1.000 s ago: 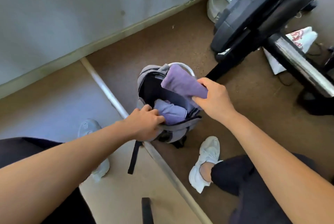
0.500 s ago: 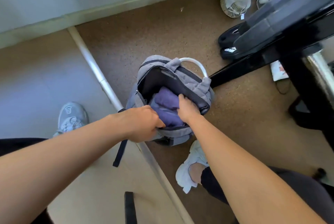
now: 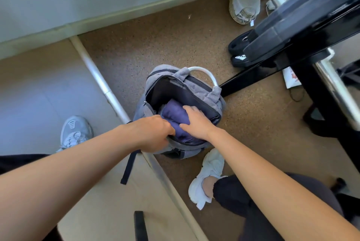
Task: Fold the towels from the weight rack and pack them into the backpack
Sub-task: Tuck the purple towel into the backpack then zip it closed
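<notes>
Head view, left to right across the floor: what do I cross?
Grey sneaker → left hand → purple towel → right hand → black weight rack. The backpack spans both hands, so it is left out.

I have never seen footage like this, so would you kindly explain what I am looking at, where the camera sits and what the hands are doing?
There is no machine here. A person wears one wide-angle camera on the head, and it looks down at their own two bare arms. The grey backpack stands open on the brown floor, next to a black weight rack. The left hand grips the backpack's near rim. The right hand presses down on a purple towel that is already inside the backpack.
</notes>
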Demonstrator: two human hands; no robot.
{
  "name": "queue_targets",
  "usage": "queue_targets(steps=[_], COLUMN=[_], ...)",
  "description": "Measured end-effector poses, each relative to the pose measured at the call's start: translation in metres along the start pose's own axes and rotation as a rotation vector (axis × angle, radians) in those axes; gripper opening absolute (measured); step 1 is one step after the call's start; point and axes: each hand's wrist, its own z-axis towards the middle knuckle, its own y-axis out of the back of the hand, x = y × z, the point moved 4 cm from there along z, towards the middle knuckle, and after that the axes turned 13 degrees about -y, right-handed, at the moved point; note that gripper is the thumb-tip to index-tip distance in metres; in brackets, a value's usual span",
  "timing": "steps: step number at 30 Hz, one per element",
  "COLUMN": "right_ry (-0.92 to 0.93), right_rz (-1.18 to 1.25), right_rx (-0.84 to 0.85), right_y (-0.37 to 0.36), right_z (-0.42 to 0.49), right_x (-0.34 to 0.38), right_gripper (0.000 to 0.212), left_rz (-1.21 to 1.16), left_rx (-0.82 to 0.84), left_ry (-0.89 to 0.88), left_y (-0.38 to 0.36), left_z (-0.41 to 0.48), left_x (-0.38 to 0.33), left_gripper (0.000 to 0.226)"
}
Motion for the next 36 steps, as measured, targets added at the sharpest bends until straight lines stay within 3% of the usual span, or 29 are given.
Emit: queue_targets(steps=[3, 7, 10, 13, 15, 19, 22, 25, 29, 32, 34, 36], right_ry=[0.1, 0.096, 0.088, 0.085, 0.076, -0.026, 0.011, 0.029, 0.156, 0.197, 0.198, 0.167], right_rz=[-0.041, -0.251, -0.5, -0.6, -0.606, -0.426, -0.445, -0.425, -0.538, -0.746, -0.791, -0.765], right_rx=[0.02, 0.173, 0.293, 0.4, 0.37, 0.31, 0.353, 0.377, 0.097, 0.071, 0.043, 0.072], right_y=[0.011, 0.005, -0.021, -0.052, -0.059, -0.052, -0.052, -0.053, -0.055, -0.072, -0.078, -0.078], right_z=[-0.027, -0.03, -0.006, 0.017, 0.027, 0.037, 0.041, 0.039, 0.023, 0.018, 0.021, 0.029], right_x=[0.0, 0.003, 0.013, 0.015, 0.013, 0.008, 0.013, 0.021, 0.032, 0.03, 0.032, 0.03], right_gripper=[0.085, 0.097, 0.091, 0.086, 0.082, 0.079, 0.08, 0.062, 0.069, 0.061, 0.061, 0.059], left_rz=[0.016, 0.018, 0.023, 0.061, 0.065, 0.031, 0.026, 0.048, 0.023, 0.041, 0.071, 0.077], left_rx=[0.018, 0.004, 0.035, 0.147, 0.158, 0.068, -0.004, -0.041, -0.057, -0.022, 0.007, 0.002], left_ry=[0.012, 0.004, -0.017, 0.015, 0.03, 0.05, 0.051, 0.04, 0.03, 0.018, 0.03, 0.025], left_y=[0.005, 0.006, 0.009, 0.006, 0.006, 0.01, 0.012, 0.01, 0.003, 0.0, -0.002, -0.002], left_z=[-0.002, -0.002, -0.004, -0.004, -0.003, 0.003, 0.006, 0.006, 0.007, 0.008, 0.009, 0.01], left_x=[-0.009, -0.019, -0.023, -0.022, -0.021, -0.017, -0.014, -0.014, -0.013, -0.016, -0.017, -0.015], left_gripper=[0.027, 0.025, 0.023, 0.017, 0.026, 0.021, 0.021, 0.032, 0.033, 0.027, 0.008, 0.019])
